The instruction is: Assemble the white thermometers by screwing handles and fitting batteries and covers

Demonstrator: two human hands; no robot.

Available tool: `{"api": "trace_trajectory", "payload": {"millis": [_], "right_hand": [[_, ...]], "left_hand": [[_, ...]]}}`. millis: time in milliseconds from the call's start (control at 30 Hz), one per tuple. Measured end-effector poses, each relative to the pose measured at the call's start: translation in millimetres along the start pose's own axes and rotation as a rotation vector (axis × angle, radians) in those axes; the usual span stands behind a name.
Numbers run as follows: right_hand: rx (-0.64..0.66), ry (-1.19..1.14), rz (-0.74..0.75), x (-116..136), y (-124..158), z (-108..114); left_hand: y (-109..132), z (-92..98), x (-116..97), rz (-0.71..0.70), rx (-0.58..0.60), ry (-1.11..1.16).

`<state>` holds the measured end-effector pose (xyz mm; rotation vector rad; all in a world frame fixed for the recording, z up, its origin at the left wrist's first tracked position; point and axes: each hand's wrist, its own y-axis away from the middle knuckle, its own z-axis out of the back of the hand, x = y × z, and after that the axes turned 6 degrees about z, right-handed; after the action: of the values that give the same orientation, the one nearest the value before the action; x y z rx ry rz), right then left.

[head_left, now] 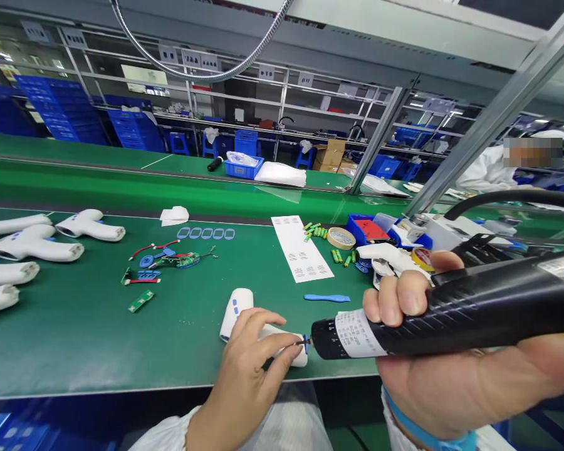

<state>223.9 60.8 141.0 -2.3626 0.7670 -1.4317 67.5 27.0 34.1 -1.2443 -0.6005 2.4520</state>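
My right hand [451, 351] is wrapped round a black electric screwdriver [395, 326], which points left with its bit [306, 342] out in front. Thumb and forefinger of my left hand [251, 357] pinch together at the end of that bit; whether a screw sits there is too small to see. Under the left hand lies a white gun-shaped thermometer housing [239, 307] with blue buttons, its handle end near the bit. The left fingers cover part of the housing. A blue pry tool [326, 298] lies just beyond the screwdriver's front.
More white housings [42, 244] lie at left. Circuit boards with wires [181, 258], a loose green board [141, 301] and blue frames [205, 233] are mid-table. A printed white sheet [301, 250], green batteries [316, 231], a tape roll [341, 238] and blue bins [366, 228] stand right.
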Motion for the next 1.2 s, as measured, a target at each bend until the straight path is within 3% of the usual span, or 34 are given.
{"api": "trace_trajectory", "payload": {"millis": [233, 367, 633, 1033, 1200], "right_hand": [[0.188, -0.057, -0.090, 8.6, -1.8, -4.8], [0.269, -0.057, -0.137, 8.9, -6.1, -4.4], [0.317, -0.033, -0.107, -23.4, -9.5, -2.4], [0.395, -0.038, -0.205, -43.1, -8.7, -1.4], [0.392, -0.091, -0.257, -59.4, -4.8, 0.3]], "left_hand": [[-0.3, 0.2, -0.3, -0.115, 0.009, -0.152], [-0.1, -2.4, 0.2, -0.112, 0.055, -0.182], [4.4, -3.5, 13.9, -0.097, 0.198, -0.462], [6.1, -10.5, 20.2, -0.135, 0.145, -0.483], [4.8, -9.3, 33.9, -0.277, 0.069, -0.534]]}}
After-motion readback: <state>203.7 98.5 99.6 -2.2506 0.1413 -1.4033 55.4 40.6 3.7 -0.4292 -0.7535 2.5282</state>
